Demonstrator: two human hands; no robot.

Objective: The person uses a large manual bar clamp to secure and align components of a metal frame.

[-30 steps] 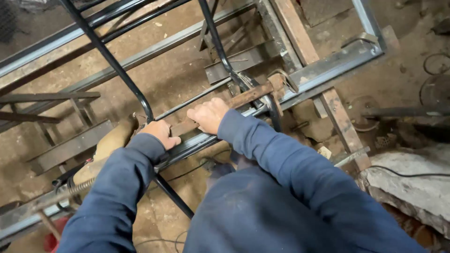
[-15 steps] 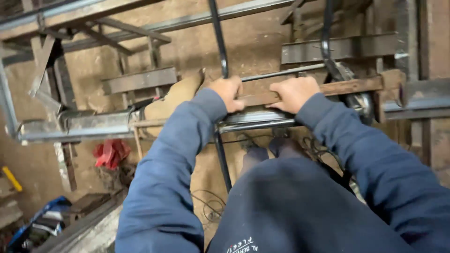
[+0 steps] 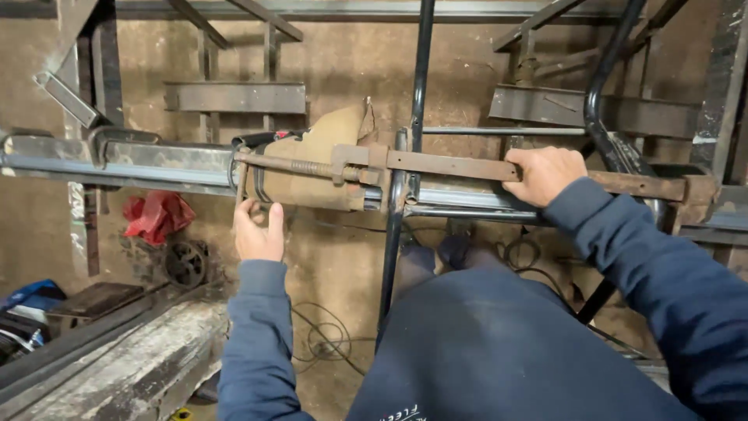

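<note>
Rusty bar clamp (image 3: 460, 165), long and flat, lying level across the steel frame (image 3: 117, 160). Threaded screw (image 3: 288, 165) at its left end, turned out toward a tan leather pad (image 3: 327, 148) against the rail.

left hand (image 3: 257, 230): raised, fingers up, loosely curled | right hand (image 3: 544, 173): fist closed, arm extended

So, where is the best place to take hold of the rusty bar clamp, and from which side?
Grip the flat bar of the rusty bar clamp, right of the sliding jaw, coming from above. It lies level with its top face bare, as the right hand shows. The left hand is at the screw end, where the thread and the tan glove probably give a poorer hold.
</note>
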